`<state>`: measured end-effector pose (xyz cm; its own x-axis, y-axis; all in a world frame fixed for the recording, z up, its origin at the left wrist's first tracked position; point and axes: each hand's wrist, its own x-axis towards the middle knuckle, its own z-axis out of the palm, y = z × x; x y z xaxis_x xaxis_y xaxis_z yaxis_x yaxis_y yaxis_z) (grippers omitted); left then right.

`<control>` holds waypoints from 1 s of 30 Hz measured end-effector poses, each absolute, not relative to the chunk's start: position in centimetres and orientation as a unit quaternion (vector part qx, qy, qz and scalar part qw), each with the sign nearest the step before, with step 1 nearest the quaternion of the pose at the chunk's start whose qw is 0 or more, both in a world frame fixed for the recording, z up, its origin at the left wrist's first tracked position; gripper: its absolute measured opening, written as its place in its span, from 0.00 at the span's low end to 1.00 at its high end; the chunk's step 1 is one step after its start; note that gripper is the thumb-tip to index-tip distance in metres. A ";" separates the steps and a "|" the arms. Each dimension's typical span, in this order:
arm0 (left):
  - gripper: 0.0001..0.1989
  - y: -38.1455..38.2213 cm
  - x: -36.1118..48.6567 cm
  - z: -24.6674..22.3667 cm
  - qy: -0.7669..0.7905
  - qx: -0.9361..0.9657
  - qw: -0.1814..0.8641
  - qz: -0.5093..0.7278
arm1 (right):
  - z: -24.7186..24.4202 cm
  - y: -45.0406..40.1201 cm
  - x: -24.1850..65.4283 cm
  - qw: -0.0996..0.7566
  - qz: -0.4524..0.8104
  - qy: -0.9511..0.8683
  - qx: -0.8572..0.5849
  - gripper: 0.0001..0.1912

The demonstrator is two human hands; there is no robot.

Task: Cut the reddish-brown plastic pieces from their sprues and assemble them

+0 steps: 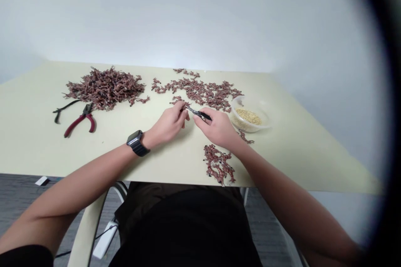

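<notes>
My left hand (171,122), with a black watch (137,142) on its wrist, pinches a small brown figure (184,107) between its fingertips. My right hand (217,127) is closed around a dark-handled tool (203,115), whose metal tip points left and reaches the figure. Many similar brown figures (203,91) lie spread just beyond both hands. Beside my right hand stands a clear round bowl (266,122) holding small yellow pieces (249,117). A smaller group of brown figures (219,163) lies near the table's front edge.
A big heap of brown figures (108,87) sits at the left of the pale table (297,154). In front of it lie red-handled pliers (78,122) and a black tool (65,109). The wall rises behind the table. A white power strip (105,240) is below.
</notes>
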<state>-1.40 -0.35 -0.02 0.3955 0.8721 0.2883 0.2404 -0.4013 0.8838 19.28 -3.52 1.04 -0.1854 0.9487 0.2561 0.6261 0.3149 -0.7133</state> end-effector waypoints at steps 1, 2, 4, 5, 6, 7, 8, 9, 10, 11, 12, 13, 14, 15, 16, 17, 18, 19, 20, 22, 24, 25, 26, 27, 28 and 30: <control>0.15 -0.2 -1.4 0.0 0.367 0.716 0.439 0.399 | 1.0 -3.5 19.4 0.347 0.226 -0.734 -0.538 0.18; 0.18 0.0 -1.4 0.1 0.354 0.688 0.487 0.405 | 1.0 -3.5 19.4 0.349 0.220 -0.735 -0.538 0.18; 0.22 0.4 -1.4 0.0 0.326 0.624 0.572 0.421 | 1.1 -3.5 19.6 0.350 0.209 -0.737 -0.539 0.18; 0.23 0.6 -1.5 -0.1 0.315 0.599 0.601 0.426 | 1.2 -3.5 19.6 0.349 0.203 -0.739 -0.540 0.18; 0.23 0.8 -1.6 -0.3 0.308 0.581 0.620 0.427 | 1.3 -3.5 19.6 0.346 0.198 -0.740 -0.542 0.18; 0.22 1.0 -1.7 -0.4 0.304 0.568 0.634 0.429 | 1.3 -3.5 19.7 0.342 0.195 -0.741 -0.545 0.18; 0.20 1.2 -1.8 -0.6 0.302 0.555 0.645 0.430 | 1.3 -3.5 19.7 0.339 0.194 -0.740 -0.548 0.17; 0.19 1.3 -1.9 -0.8 0.302 0.543 0.653 0.432 | 1.3 -3.5 19.7 0.338 0.197 -0.738 -0.550 0.17; 0.19 1.4 -1.9 -0.9 0.302 0.534 0.658 0.437 | 1.3 -3.5 19.7 0.338 0.204 -0.735 -0.551 0.18; 0.19 1.4 -1.9 -1.1 0.301 0.528 0.659 0.443 | 1.3 -3.5 19.7 0.340 0.216 -0.732 -0.550 0.18; 0.20 1.4 -1.9 -1.2 0.302 0.527 0.654 0.451 | 1.3 -3.4 19.7 0.344 0.232 -0.728 -0.546 0.18; 0.21 1.3 -1.9 -1.2 0.304 0.532 0.642 0.461 | 1.3 -3.4 19.7 0.349 0.249 -0.725 -0.539 0.18; 0.21 1.2 -1.8 -1.2 0.310 0.542 0.621 0.473 | 1.3 -3.4 19.6 0.354 0.270 -0.722 -0.529 0.17; 0.21 1.1 -1.8 -1.1 0.321 0.558 0.591 0.486 | 1.4 -3.3 19.6 0.361 0.296 -0.716 -0.519 0.18; 0.20 1.1 -1.8 -1.0 0.334 0.577 0.554 0.499 | 1.5 -3.3 19.5 0.366 0.329 -0.705 -0.511 0.18; 0.19 1.0 -1.8 -0.9 0.346 0.599 0.511 0.511 | 1.6 -3.4 19.5 0.366 0.372 -0.686 -0.507 0.18; 0.17 0.9 -1.9 -0.8 0.354 0.620 0.467 0.521 | 1.8 -3.4 19.4 0.360 0.422 -0.660 -0.506 0.17; 0.16 0.9 -1.9 -0.6 0.357 0.641 0.428 0.528 | 2.0 -3.4 19.3 0.351 0.472 -0.631 -0.506 0.17; 0.16 0.8 -2.0 -0.5 0.357 0.657 0.397 0.532 | 2.1 -3.5 19.3 0.341 0.515 -0.603 -0.506 0.17; 0.17 0.9 -2.1 -0.3 0.357 0.671 0.367 0.536 | 2.3 -3.4 19.3 0.337 0.546 -0.580 -0.503 0.17; 0.18 1.0 -2.1 -0.2 0.362 0.658 0.388 0.534 | 2.2 -3.3 19.5 0.360 0.486 -0.618 -0.503 0.17; 0.19 1.1 -2.1 -0.2 0.359 0.645 0.414 0.532 | 2.0 -3.1 19.7 0.374 0.430 -0.648 -0.505 0.17; 0.20 1.2 -2.0 -0.3 0.352 0.629 0.448 0.528 | 1.9 -3.0 20.0 0.384 0.366 -0.678 -0.508 0.17; 0.21 1.3 -2.0 -0.3 0.340 0.612 0.484 0.524 | 1.6 -2.8 20.3 0.388 0.302 -0.705 -0.512 0.17; 0.22 1.4 -2.0 -0.4 0.327 0.595 0.519 0.519 | 1.4 -2.6 20.7 0.388 0.242 -0.726 -0.513 0.16; 0.23 1.5 -2.0 -0.5 0.308 0.563 0.573 0.510 | 1.0 -2.2 21.4 0.385 0.143 -0.760 -0.504 0.15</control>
